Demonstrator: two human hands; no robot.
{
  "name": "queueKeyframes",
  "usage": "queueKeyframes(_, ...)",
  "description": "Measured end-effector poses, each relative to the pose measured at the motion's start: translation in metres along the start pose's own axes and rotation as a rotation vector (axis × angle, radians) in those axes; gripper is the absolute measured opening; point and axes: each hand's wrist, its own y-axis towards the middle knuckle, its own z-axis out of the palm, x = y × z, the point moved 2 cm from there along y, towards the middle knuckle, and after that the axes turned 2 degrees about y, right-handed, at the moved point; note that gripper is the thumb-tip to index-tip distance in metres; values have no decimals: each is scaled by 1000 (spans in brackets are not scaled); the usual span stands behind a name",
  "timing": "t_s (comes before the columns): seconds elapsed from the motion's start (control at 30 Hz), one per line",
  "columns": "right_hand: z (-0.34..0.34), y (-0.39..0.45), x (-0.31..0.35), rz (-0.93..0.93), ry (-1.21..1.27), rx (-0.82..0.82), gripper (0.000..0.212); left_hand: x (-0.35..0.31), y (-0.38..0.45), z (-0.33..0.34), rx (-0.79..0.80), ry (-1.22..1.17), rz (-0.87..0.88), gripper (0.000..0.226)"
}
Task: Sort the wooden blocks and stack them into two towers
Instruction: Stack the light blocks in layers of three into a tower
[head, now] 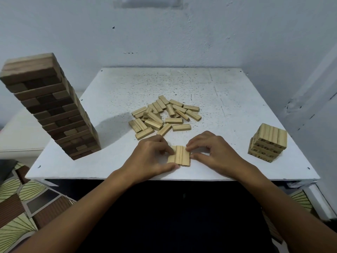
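3 pale blocks [179,155] side by side, pinched between left hand [152,157] and right hand [212,149].

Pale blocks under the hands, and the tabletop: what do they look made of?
The pale blocks look like light, unvarnished softwood: matte, with darker grain lines running lengthwise. The tabletop seems a thin board painted matte white, speckled with dark chips and scratches; what lies beneath the paint cannot be told.
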Motion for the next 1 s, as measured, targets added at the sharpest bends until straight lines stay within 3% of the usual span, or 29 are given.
queueKeyframes(0.17,7,-3,5,0,-77,-42,10,-5,3,-3,6,13,-13,60)
queueKeyframes(0.33,17,-12,8,-7,-78,-84,9,-4,11,-9,132,-5,-30,50)
queueKeyframes(0.47,21,-16,12,61,36,-173,20,-1,16,-13,210,-19,-22,56)
queueKeyframes(0.57,20,-15,17,164,289,-345,25,-3,10,-11,73,-113,-38,57)
queueKeyframes(0.7,28,-12,25,270,676,-435,27,-12,-6,3,-217,-471,-197,41)
queueKeyframes(0.83,40,-11,40,273,905,-473,63,-25,-12,19,-309,-831,-323,50)
queueKeyframes(1.0,49,-6,54,289,980,-459,70,-36,-8,25,-347,-1024,-389,59)
